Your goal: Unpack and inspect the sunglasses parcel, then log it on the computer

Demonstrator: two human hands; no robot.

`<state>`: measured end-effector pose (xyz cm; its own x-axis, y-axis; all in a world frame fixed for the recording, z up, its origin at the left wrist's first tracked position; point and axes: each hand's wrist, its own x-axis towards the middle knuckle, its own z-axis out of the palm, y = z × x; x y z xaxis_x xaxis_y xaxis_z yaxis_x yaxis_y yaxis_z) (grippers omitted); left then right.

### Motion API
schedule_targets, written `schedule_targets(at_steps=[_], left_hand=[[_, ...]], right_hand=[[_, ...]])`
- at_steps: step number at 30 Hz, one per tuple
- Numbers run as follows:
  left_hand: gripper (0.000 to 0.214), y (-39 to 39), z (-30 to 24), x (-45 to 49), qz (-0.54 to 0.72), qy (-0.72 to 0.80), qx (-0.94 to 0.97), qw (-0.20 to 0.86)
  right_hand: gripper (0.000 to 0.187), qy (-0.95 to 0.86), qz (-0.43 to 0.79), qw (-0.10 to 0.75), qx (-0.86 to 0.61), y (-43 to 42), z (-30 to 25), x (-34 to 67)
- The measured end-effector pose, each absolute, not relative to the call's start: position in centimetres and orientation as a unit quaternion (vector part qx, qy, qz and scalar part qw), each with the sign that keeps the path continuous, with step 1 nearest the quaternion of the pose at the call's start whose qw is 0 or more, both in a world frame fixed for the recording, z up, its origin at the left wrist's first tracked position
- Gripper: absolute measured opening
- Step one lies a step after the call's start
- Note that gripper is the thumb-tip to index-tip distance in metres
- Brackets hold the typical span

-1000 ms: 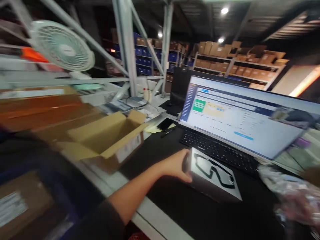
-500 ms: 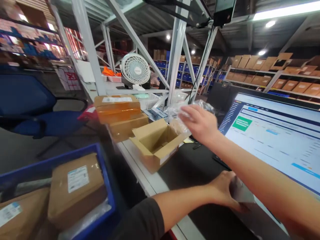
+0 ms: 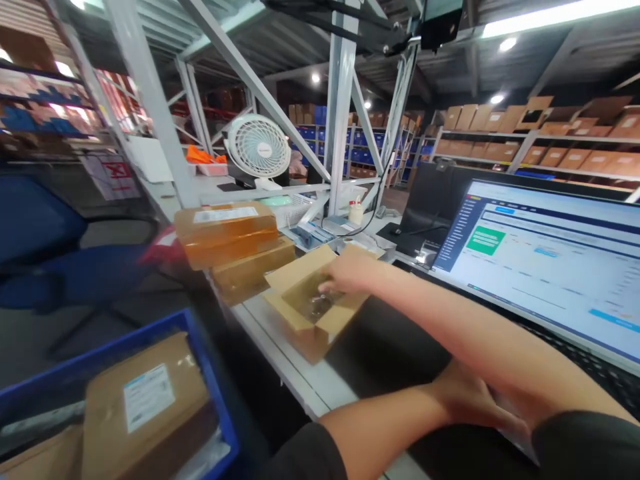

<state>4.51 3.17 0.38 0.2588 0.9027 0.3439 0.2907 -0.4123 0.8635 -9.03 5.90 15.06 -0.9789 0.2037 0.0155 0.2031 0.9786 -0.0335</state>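
Observation:
On the worktable stands an open cardboard box [image 3: 300, 333] with its flaps spread. My right hand [image 3: 347, 270] reaches down into it, fingers curled over crumpled clear plastic wrap [image 3: 319, 307]; the fingertips are partly hidden. Below my right forearm, my left hand [image 3: 467, 393] is bent round a light-coloured, box-like item [image 3: 520, 448]. Most of that item is covered by my hand and forearm.
Two taped cartons [image 3: 225, 237] are stacked left of the open box. A blue bin [image 3: 207, 373] with parcels sits lower left. A laptop [image 3: 545, 260] stands on the right, a fan [image 3: 259, 148] behind. A metal post [image 3: 341, 100] rises at the back.
My right hand has moved down and left, bringing the clear plastic wrap from behind the open box into it. My left hand stays low, now more covered by my right forearm.

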Motion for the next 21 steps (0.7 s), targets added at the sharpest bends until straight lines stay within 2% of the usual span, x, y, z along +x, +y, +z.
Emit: schedule_targets(at_steps=[3, 6, 9, 10, 13, 14, 15, 17, 21], left_hand=[[0.134, 3.4, -0.6, 6.5, 0.508, 0.367, 0.672, 0.394], [0.132, 3.2, -1.0, 7.7, 0.595, 0.327, 0.608, 0.412], [0.132, 2.5, -0.9, 7.7, 0.621, 0.369, 0.638, 0.268], [0.132, 2.2, -0.8, 7.5, 0.629, 0.362, 0.657, 0.204], [0.121, 1.3, -0.5, 7.3, 0.631, 0.307, 0.712, 0.020], [0.117, 1.0, -0.4, 7.3, 0.624, 0.290, 0.726, -0.020], [0.115, 0.7, -0.3, 7.4, 0.614, 0.276, 0.738, -0.048], [0.115, 0.3, -0.1, 7.5, 0.598, 0.254, 0.757, -0.069], [0.125, 0.5, 0.2, 7.2, 0.551, 0.270, 0.790, 0.017]], right_hand=[[0.033, -0.986, -0.065, 0.065, -0.141, 6.5, 18.2, -2.8], [0.040, -0.960, -0.147, 0.131, -0.200, 7.1, 19.9, 6.4], [0.052, -0.955, -0.068, 0.124, -0.261, 6.8, 18.8, 16.6], [0.063, -0.956, -0.033, 0.104, -0.271, 6.4, 17.9, 19.7], [0.118, -0.959, 0.004, 0.093, -0.268, 4.5, 13.8, 26.6], [0.127, -0.954, -0.004, 0.102, -0.282, 3.7, 12.3, 27.9], [0.130, -0.947, -0.018, 0.113, -0.299, 3.0, 10.8, 28.8], [0.126, -0.930, -0.038, 0.157, -0.329, 1.8, 8.3, 29.7], [0.118, -0.905, -0.002, 0.272, -0.326, 1.2, 5.3, 30.8]])
